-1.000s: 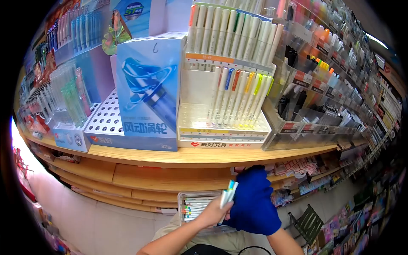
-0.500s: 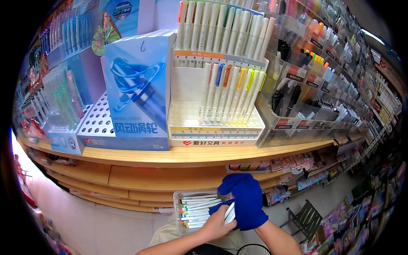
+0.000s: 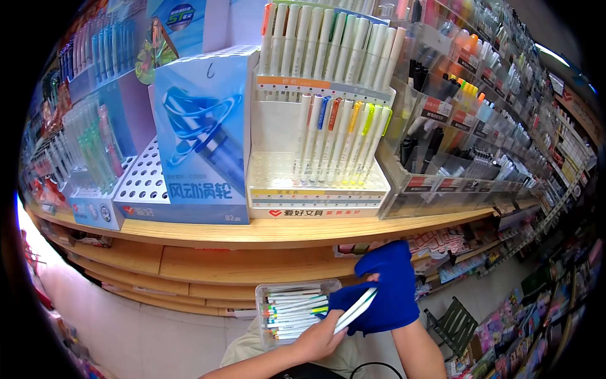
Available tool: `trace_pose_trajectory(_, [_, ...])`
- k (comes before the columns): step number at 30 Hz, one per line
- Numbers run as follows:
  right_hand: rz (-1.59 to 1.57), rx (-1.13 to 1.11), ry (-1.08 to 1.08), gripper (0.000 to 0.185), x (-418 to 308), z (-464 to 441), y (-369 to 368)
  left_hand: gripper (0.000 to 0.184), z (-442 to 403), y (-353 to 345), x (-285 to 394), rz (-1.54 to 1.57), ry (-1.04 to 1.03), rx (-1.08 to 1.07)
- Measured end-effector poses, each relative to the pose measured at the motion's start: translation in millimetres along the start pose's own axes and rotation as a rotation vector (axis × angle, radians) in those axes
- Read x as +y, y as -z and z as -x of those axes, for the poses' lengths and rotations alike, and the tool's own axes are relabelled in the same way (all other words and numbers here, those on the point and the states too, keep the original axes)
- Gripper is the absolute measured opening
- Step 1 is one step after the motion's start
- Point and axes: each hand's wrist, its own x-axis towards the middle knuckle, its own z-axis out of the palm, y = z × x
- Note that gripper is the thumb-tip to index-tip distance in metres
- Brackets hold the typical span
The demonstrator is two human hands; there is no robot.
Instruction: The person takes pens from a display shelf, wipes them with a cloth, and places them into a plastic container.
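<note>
My left hand (image 3: 319, 338) is closed around a few white markers (image 3: 356, 311), which slant up to the right. Their upper ends lie against a blue cloth (image 3: 394, 303). That cloth drapes over my right hand (image 3: 374, 278), of which only a bit of finger shows through a gap; the forearm comes in from the lower right. Just left of the cloth, on my lap, sits a clear plastic box (image 3: 258, 309) holding several white markers (image 3: 290, 309) with coloured ends. A fold of the cloth hangs at the box's right side.
A wooden shelf (image 3: 303, 234) runs in front of me. On it stand a white marker rack (image 3: 322, 201), a blue pen display box (image 3: 205, 126) and clear tiered pen holders (image 3: 423, 183). A green folding stool (image 3: 452, 325) stands on the floor at right.
My right hand and the blue cloth have moved right and slightly up, away from the box. The markers in my left hand now show more of their length.
</note>
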Motion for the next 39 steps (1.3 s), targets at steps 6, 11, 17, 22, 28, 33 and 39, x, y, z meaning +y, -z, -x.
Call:
trace_pose_trajectory(6, [0.938,-0.089,0.555,0.030,-17.1,-0.5,-0.6,0.029,8.0,-10.4,-21.0,0.456,0.038,-0.062])
trace_pose_trajectory(11, [1.114,-0.393,0.577,0.021,-23.1,18.4,-7.7,0.020,3.8,-2.9,-5.4,0.938,0.201,-0.205])
trace_pose_trajectory(17, [0.690,-0.336,0.205,0.027,4.7,39.6,-19.2,0.020,3.6,-2.7,-5.5,0.929,0.300,-0.333])
trace_pose_trajectory(22, [0.157,-0.020,-0.090,0.012,10.3,41.6,-27.7,0.023,3.9,-16.7,-7.0,0.527,0.168,0.012])
trace_pose_trajectory(28, [0.412,-0.126,0.102,0.013,3.0,34.3,-22.3,0.028,1.4,-15.1,-8.2,0.273,0.086,0.117])
trace_pose_trajectory(33, [-0.270,-0.003,-0.145,0.007,-10.2,33.6,-23.0,0.028,-4.3,-6.8,-2.2,0.242,-0.005,0.093])
trace_pose_trajectory(39, [0.682,0.088,0.454,0.011,-25.2,26.8,-17.0,0.022,1.0,-6.2,-7.4,0.680,0.273,-0.049])
